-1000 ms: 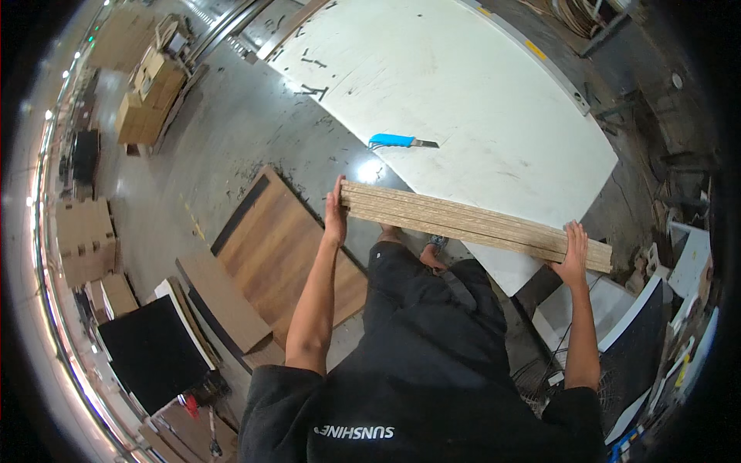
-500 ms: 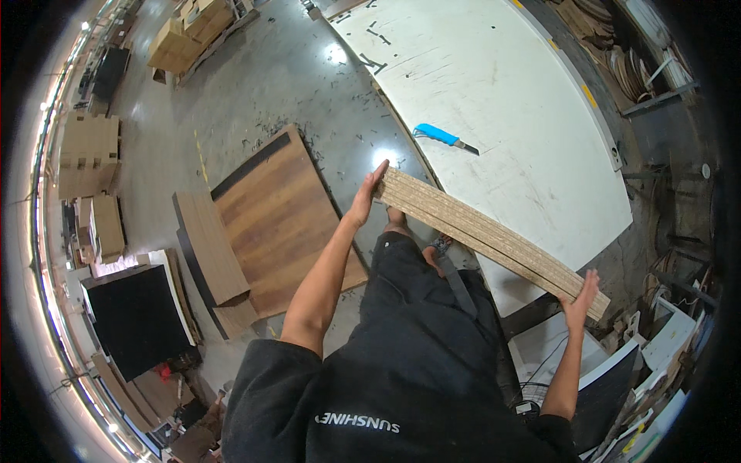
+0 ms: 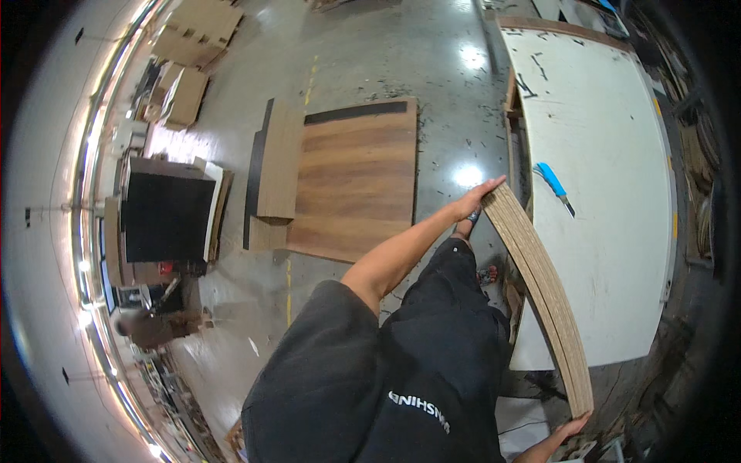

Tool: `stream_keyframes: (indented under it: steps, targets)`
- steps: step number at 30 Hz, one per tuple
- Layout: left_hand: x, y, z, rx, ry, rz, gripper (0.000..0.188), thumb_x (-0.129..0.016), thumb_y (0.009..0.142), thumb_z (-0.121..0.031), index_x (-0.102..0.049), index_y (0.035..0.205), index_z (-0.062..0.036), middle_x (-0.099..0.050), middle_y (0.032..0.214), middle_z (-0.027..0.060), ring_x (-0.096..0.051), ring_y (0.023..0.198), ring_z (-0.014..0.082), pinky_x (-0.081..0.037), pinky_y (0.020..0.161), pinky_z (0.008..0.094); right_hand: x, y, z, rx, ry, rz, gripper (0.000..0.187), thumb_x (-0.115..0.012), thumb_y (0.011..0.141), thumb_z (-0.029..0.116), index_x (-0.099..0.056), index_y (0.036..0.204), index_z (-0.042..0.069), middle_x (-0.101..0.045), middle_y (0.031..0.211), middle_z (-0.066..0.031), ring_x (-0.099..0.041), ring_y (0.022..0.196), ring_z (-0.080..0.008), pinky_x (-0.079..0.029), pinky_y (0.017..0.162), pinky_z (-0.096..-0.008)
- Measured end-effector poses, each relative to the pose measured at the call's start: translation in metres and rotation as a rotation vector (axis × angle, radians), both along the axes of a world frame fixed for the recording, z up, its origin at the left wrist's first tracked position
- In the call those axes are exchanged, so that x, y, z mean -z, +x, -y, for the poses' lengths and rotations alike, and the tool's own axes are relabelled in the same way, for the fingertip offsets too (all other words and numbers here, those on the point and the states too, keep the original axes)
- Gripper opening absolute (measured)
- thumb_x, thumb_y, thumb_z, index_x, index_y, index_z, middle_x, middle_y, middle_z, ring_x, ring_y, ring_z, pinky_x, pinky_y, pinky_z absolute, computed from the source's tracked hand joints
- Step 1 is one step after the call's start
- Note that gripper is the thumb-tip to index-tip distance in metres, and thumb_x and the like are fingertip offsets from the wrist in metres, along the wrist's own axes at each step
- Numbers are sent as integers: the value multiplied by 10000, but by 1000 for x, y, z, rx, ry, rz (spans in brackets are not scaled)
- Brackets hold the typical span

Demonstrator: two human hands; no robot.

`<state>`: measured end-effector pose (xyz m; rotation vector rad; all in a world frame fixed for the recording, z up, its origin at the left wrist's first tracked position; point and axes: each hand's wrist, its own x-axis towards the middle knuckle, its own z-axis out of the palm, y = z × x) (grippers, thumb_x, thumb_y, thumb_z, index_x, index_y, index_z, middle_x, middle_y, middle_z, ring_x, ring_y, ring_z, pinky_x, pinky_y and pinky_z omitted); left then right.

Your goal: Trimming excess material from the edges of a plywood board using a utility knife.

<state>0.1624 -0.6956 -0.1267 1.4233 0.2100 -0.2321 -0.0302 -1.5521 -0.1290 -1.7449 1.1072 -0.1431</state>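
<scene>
A stack of long, narrow particleboard strips is held between my two hands, its raw edges facing up. My left hand grips the far end, thumb side against the boards. At the near end, my right hand is closed around the stack, partly hidden below it. The strips hang above the left edge of a white-topped table. On that table lies a blue-handled utility knife, apart from both hands.
To the left on the floor lies a wood-grain panel with narrower boards along its left side. Cardboard boxes and a black-faced stack stand farther left. A person is at the lower left. Dark scraps litter the floor.
My view and body have turned left, so the table and floor panel appear farther right. The strips, still in both hands, now run more near-to-far in the picture.
</scene>
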Motion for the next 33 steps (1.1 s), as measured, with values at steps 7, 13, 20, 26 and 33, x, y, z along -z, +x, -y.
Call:
stream_keyframes:
  steps: [7, 13, 20, 26, 33]
  targets:
    - [7, -7, 3, -79, -105, 16, 735, -288, 1094, -648, -386, 1664, -194, -524, 1530, 91, -460, 1401, 270, -281, 1237, 451, -6, 23, 2, 124, 213, -8, 939, -505, 995, 722, -405, 1613, 22, -438, 1634, -186, -403, 1501, -345, -283, 1243, -459]
    - [11, -14, -13, -101, -54, 10, 781, -279, 1080, -654, -412, 1646, -133, -398, 1679, 90, -322, 1549, 270, -162, 1285, 439, -8, 23, -3, 59, 102, 62, 820, -453, 1056, 670, -482, 1581, 40, -474, 1628, -135, -409, 1504, -285, -267, 1244, -427]
    - [-3, -3, 2, -98, -93, -41, 806, -317, 1066, -631, -396, 1643, -73, -391, 1692, 69, -340, 1550, 241, -177, 1281, 404, -12, 10, -1, 76, 144, 132, 739, -479, 1082, 605, -509, 1569, 50, -519, 1595, -115, -479, 1455, -263, -312, 1215, -394]
    - [-1, 0, -3, -79, -103, -13, 817, -303, 1061, -621, -368, 1651, -60, -357, 1707, 95, -324, 1565, 258, -185, 1286, 398, -18, 13, -6, -65, -22, 81, 825, -553, 1029, 653, -466, 1599, 64, -459, 1642, -145, -436, 1491, -302, -306, 1224, -424]
    - [-38, 15, -54, 400, 528, 106, 1110, -839, 820, -338, -207, 1697, -84, -331, 1706, 187, -282, 1590, 309, -239, 1295, 437, -71, 86, -91, -544, -953, -88, 1018, -773, 898, 573, -341, 1630, 11, -392, 1647, -244, -337, 1535, -410, -270, 1253, -523]
